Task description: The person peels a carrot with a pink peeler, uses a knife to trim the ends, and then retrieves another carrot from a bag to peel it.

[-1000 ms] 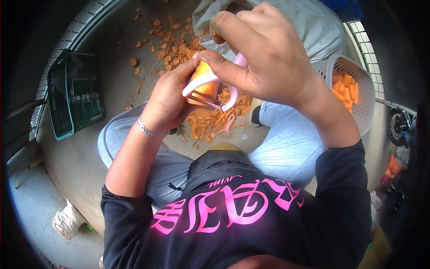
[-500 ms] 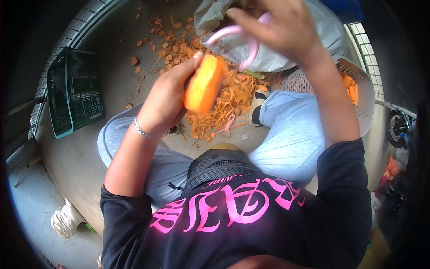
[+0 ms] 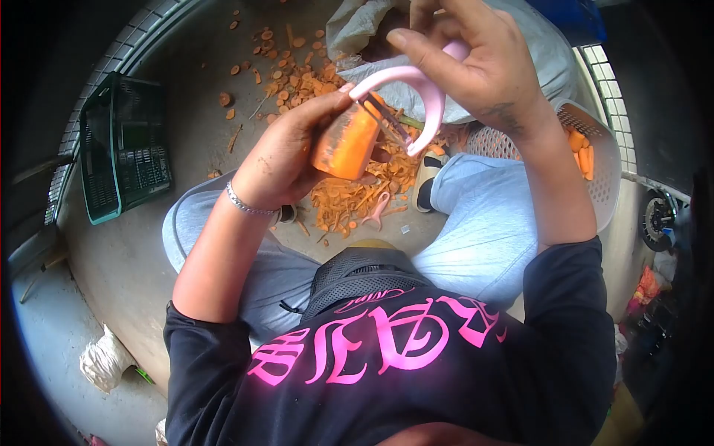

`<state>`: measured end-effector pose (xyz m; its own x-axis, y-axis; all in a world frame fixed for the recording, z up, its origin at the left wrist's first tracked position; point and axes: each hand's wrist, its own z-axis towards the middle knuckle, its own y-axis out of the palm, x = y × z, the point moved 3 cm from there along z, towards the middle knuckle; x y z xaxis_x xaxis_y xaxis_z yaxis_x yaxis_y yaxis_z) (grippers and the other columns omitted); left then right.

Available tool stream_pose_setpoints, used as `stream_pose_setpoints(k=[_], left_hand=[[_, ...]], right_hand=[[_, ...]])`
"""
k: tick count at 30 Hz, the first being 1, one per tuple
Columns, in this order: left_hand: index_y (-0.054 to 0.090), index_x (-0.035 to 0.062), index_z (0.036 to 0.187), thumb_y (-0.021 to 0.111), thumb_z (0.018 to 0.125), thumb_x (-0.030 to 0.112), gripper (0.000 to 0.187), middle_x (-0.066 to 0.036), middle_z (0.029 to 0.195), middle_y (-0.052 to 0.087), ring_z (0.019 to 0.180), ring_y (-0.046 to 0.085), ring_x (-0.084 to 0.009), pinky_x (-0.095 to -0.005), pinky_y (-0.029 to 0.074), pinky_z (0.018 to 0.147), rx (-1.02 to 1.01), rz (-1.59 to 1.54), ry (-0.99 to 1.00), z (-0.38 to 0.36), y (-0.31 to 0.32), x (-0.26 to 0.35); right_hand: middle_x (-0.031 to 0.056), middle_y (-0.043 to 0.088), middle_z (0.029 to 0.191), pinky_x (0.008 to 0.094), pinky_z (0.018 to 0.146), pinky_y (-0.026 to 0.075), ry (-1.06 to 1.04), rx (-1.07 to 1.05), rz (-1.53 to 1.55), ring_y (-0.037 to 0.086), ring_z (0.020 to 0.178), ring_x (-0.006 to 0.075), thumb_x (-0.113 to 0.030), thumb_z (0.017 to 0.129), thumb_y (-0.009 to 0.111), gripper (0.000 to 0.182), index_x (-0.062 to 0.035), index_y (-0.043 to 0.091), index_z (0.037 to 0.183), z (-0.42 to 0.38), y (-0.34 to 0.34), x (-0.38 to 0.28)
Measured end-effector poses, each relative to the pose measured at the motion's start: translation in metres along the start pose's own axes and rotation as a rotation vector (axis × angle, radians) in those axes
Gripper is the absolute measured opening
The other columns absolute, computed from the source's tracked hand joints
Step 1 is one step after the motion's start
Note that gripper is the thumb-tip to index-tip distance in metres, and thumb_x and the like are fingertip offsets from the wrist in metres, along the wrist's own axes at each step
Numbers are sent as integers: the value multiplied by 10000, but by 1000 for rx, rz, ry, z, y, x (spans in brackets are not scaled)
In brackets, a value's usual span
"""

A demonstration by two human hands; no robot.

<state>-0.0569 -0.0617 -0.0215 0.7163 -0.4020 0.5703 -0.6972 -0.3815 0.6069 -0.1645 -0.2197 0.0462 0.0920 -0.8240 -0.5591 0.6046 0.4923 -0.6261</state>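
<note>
My left hand (image 3: pixel 286 152) is wrapped round a thick orange carrot (image 3: pixel 346 145), which has dark unpeeled patches on the side that shows. A pink peeler (image 3: pixel 430 93) is held by its handle in my right hand (image 3: pixel 472 63). Its blade lies at the upper end of the carrot, close to my left fingertips. Orange peelings (image 3: pixel 346 197) and cut slices are heaped on the floor under the hands. A second pink peeler (image 3: pixel 380 208) rests at the near edge of that heap.
A white sack (image 3: pixel 535 52) lies beyond my right hand. The pale perforated basket (image 3: pixel 606 141) at the right holds peeled carrots (image 3: pixel 585 160). At the left is a dark green crate (image 3: pixel 123 149). My legs flank the heap.
The peeler has come down from above the carrot to its upper end. The carrot has turned, so a side with dark patches now shows instead of a smooth one.
</note>
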Motion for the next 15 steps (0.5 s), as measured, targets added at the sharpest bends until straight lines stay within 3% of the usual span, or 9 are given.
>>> stream_pose_setpoints(k=[6, 9, 10, 15], left_hand=[[563, 22, 1158, 424, 982, 389, 430, -108, 967, 660, 820, 664, -182, -347, 577, 678, -102, -71, -13, 3, -2, 0], [581, 26, 1110, 384, 988, 395, 436, -97, 915, 670, 801, 667, -181, -332, 582, 660, -31, -24, -8, 7, -9, -6], [573, 27, 1089, 340, 994, 396, 447, -93, 851, 667, 785, 670, -185, -324, 582, 625, 86, 23, -14, 5, -3, -5], [535, 19, 1134, 319, 1001, 375, 437, -107, 850, 650, 774, 667, -203, -341, 586, 613, 202, 70, -8, 5, 0, -6]], right_hand=[[86, 523, 619, 329, 492, 383, -255, 36, -72, 517, 513, 249, -167, 767, 712, 222, -5, 578, 838, -3, 10, -22], [65, 501, 603, 323, 543, 355, -331, 6, -184, 494, 534, 217, -220, 753, 729, 275, -13, 593, 872, -7, 13, -24], [57, 495, 597, 322, 555, 349, -342, -13, -241, 491, 541, 210, -227, 755, 727, 276, -16, 594, 874, -10, 16, -22], [27, 486, 576, 317, 590, 332, -309, -28, -218, 491, 563, 190, -234, 787, 699, 237, -41, 584, 863, -8, 19, -31]])
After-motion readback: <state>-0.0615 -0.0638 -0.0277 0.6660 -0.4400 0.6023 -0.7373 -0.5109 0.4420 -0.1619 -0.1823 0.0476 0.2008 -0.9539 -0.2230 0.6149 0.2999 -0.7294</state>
